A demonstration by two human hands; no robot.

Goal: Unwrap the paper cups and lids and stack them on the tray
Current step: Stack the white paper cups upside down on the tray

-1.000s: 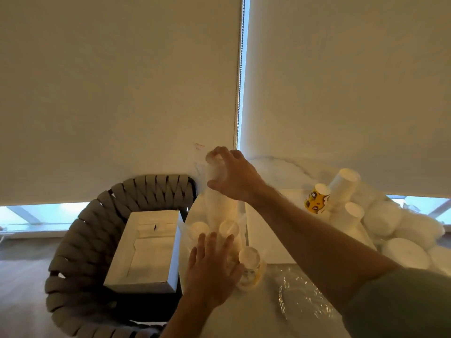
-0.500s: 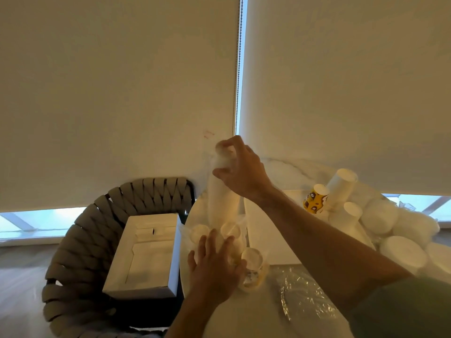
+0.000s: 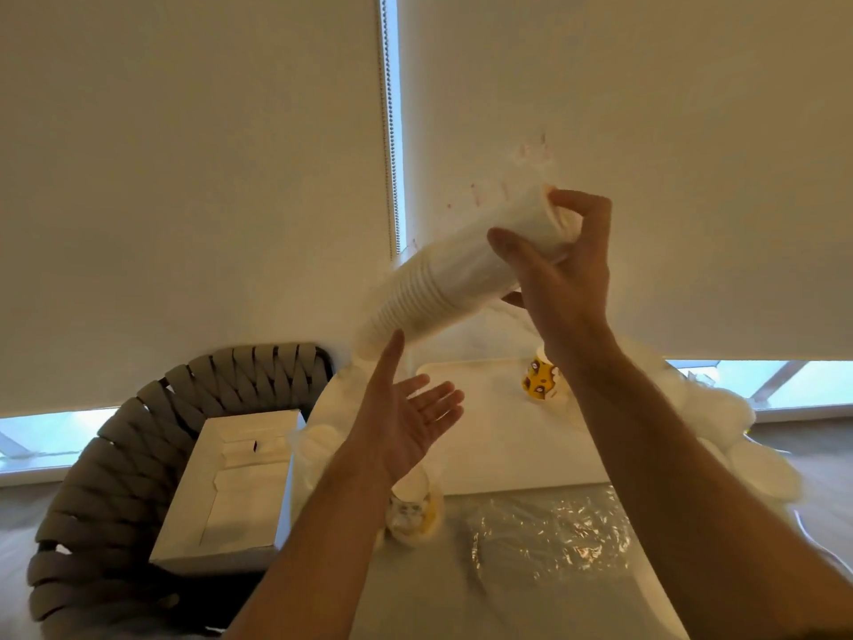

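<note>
tilting well above the bench (image 3: 461,607), a long nested stack of plain white paper cups (image 3: 454,279) is held slantwise in the air, its upper narrow end gripped by the right hand (image 3: 561,274), whose fingers (image 3: 579,210) are curled closed around it. a thin clear wrapper seems to cling to the stack, though this cannot be told for sure. the left hand (image 3: 406,422) is spread wide open, palm up and empty, just below the lower end of the stack; whether a fingertip touches it cannot be told. the flat white rectangular tray (image 3: 498,436) lies underneath, with a yellow printed paper cup (image 3: 537,381) standing on its far part. only one end being gripped, the loose lower cups could be judged liable to slide out and scatter past the open palm. the crumpled clear plastic film (image 3: 549,533) lying in front of the tray could also be snagged when the stack is lowered.
</note>
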